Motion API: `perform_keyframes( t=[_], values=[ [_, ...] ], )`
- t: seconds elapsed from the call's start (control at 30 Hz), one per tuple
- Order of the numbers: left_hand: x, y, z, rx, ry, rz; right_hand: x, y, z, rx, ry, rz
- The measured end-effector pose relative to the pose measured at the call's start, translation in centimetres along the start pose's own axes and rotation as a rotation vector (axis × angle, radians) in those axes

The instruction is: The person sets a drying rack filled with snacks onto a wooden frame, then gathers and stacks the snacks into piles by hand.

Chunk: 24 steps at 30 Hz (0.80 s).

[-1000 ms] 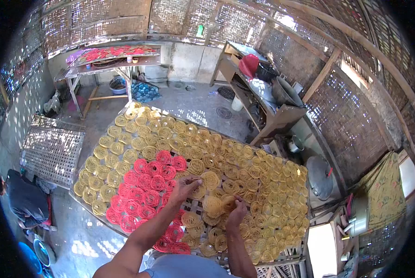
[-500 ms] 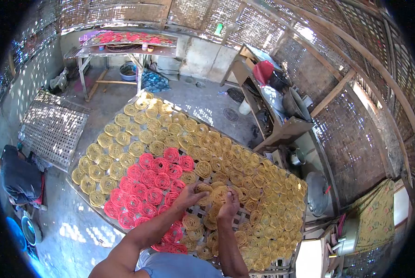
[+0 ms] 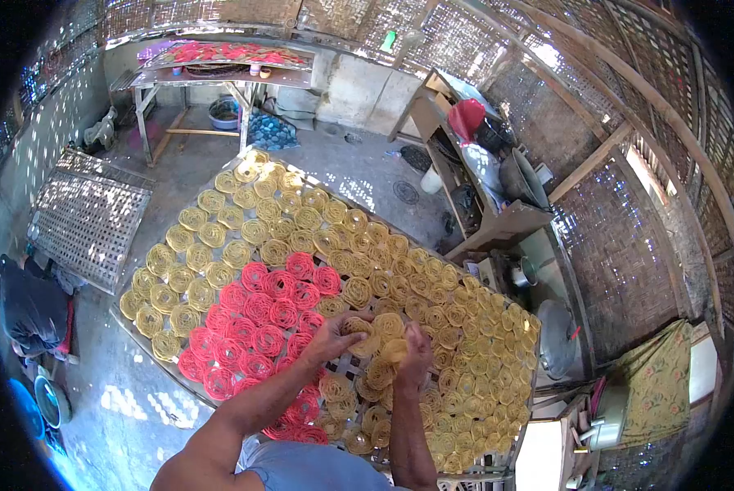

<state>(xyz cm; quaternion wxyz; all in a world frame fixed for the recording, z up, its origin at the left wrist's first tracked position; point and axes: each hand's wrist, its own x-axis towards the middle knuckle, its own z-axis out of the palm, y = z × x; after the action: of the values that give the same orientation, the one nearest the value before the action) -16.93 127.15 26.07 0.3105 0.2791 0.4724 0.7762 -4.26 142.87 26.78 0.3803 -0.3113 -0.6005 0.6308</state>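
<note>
Many yellow coiled noodle-like rounds [image 3: 211, 234] and a patch of red ones [image 3: 268, 339] cover a wide woven rack in front of me. My left hand [image 3: 332, 340] is closed with its fingers on the edge of a yellow coil [image 3: 357, 335], just right of the red patch. On the right, my right hand [image 3: 416, 357] pinches another yellow coil [image 3: 395, 352], which looks tilted above a small pile of coils [image 3: 378, 373]. Dark gaps in the rack's weave show between these coils.
A table with red pieces [image 3: 219, 54] stands at the back left, and a wooden shelf unit with pans [image 3: 498, 214] at the back right. Another person [image 3: 35, 307] crouches at the left near a basin [image 3: 54, 405]. An unloaded woven panel [image 3: 88, 221] leans nearby.
My right hand has moved slightly right and down, with its coil now tilted. Another coil shows flat between the hands. My left hand stays on its coil; the view has shifted slightly.
</note>
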Motion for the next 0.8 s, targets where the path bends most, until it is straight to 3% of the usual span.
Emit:
perform_keyframes(
  t=[0.1, 0.2, 0.3, 0.4, 0.5, 0.8],
  values=[
    [0.0, -0.6, -0.6, 0.082, -0.053, 0.010, -0.7, -2.9, 2.4, -0.329, -0.048, -0.084],
    [-0.2, 1.0, -0.3, 0.110, -0.045, -0.037, -0.4, -1.7, 2.1, -0.182, -0.092, 0.077],
    [-0.4, 2.0, -0.1, 0.145, -0.068, -0.115, 0.2, 0.1, 1.6, 0.016, -0.093, 0.049],
    [-0.4, 1.8, 0.2, 0.239, -0.044, -0.117, -0.6, -1.1, 1.9, 0.003, -0.125, -0.039],
    [-0.2, 1.8, -0.1, 0.221, -0.067, -0.253, -1.2, -1.0, 2.1, 0.055, -0.101, 0.004],
    [-0.2, 1.1, -1.2, -0.011, -0.119, -0.191, -1.8, -1.7, 2.1, 0.120, -0.172, 0.098]
  ],
)
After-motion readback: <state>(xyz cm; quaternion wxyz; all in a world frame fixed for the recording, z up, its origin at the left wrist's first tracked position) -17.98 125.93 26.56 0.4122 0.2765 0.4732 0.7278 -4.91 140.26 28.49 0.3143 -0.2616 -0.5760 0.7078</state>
